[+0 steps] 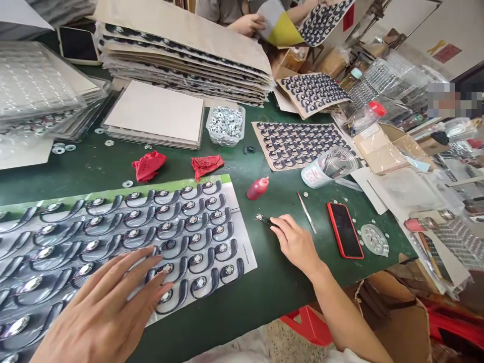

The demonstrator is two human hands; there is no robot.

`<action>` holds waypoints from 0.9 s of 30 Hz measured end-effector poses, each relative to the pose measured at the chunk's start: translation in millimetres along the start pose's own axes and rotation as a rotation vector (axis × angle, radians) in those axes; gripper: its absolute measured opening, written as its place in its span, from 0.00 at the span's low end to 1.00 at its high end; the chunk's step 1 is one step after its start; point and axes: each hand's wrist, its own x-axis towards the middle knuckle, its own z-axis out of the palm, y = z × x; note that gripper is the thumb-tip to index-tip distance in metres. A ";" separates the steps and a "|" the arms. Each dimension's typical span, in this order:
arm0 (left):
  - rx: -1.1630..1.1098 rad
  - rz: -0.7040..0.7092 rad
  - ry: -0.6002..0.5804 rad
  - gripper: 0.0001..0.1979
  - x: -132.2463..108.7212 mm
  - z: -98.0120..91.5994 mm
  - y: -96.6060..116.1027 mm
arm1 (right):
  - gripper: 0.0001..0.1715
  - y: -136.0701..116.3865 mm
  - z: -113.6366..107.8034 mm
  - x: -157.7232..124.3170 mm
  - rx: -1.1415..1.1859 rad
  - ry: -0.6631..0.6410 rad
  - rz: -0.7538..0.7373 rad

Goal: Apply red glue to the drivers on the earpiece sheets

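Observation:
My left hand (109, 297) hovers over or rests on a printed sheet (244, 252), its fingers spread. Rows of black curved pieces, most with a shiny round silver centre, lie on this sheet. One piece (168, 245) just beyond my left fingertips shows a dark centre. To the right of the sheet, my right hand (297, 244) pinches a small black piece with a shiny round end (265, 220) between thumb and fingers, near the green tabletop. A red squeeze bottle (257, 188) stands beyond it, and tweezers (306, 212) lie to its right.
A red-cased phone (346, 231) and a clear round dish (374, 239) lie at right. Behind are a jar (317, 171), a tub of metal discs (226, 126), red cloths (148, 166) and stacked sheets (181, 50). Across the table a person's hand (247, 24) holds a sheet.

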 end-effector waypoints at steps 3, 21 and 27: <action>0.093 0.041 -0.109 0.11 -11.9 -6.8 -2.5 | 0.13 1.8 -3.6 -2.6 0.032 0.019 -0.008; 0.291 -0.112 -0.184 0.21 -5.2 3.2 3.4 | 0.12 -145.3 26.5 53.4 0.234 -0.025 -0.486; 0.287 -0.099 -0.192 0.22 -5.9 3.1 2.9 | 0.15 -147.5 26.1 51.0 0.197 -0.058 -0.510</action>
